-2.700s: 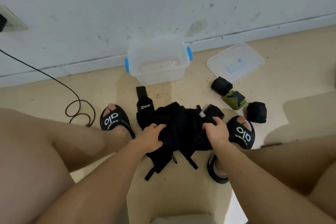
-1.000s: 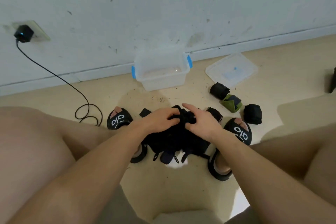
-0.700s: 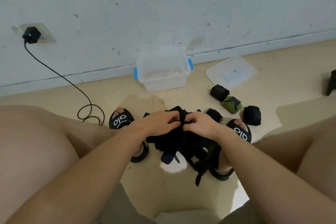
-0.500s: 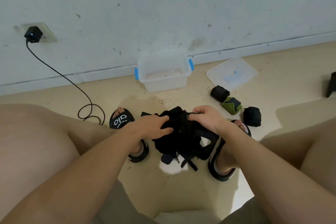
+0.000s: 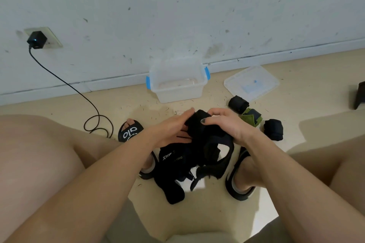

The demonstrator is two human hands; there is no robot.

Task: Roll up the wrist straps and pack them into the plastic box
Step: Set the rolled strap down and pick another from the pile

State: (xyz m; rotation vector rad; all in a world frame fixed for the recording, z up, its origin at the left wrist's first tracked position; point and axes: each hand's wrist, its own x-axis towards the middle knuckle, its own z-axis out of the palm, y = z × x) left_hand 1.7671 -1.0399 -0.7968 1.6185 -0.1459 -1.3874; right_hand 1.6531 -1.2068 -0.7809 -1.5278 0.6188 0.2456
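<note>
A tangle of black wrist straps [image 5: 189, 162] hangs between my knees, its loose ends trailing to the floor. My right hand [image 5: 225, 124] grips the rolled top end of one strap, thumb curled over it. My left hand [image 5: 173, 128] lies against the same roll with straight fingers. The clear plastic box [image 5: 177, 83] with blue clips stands open by the wall, beyond my hands. Three rolled straps lie to the right: a black one [image 5: 238, 103], a green and black one [image 5: 251, 117] and another black one [image 5: 274, 129].
The box's clear lid [image 5: 251, 85] lies flat on the floor to the right of the box. A black charger cable [image 5: 79, 92] runs from a wall socket to a coil near my left foot. My feet wear black slides [image 5: 130, 131]. A dark object [image 5: 359, 94] sits at the right edge.
Both hands lifted the strap bundle and came together at its top. My left hand let go its grip and now lies flat against the roll, while the right hand still grips it.
</note>
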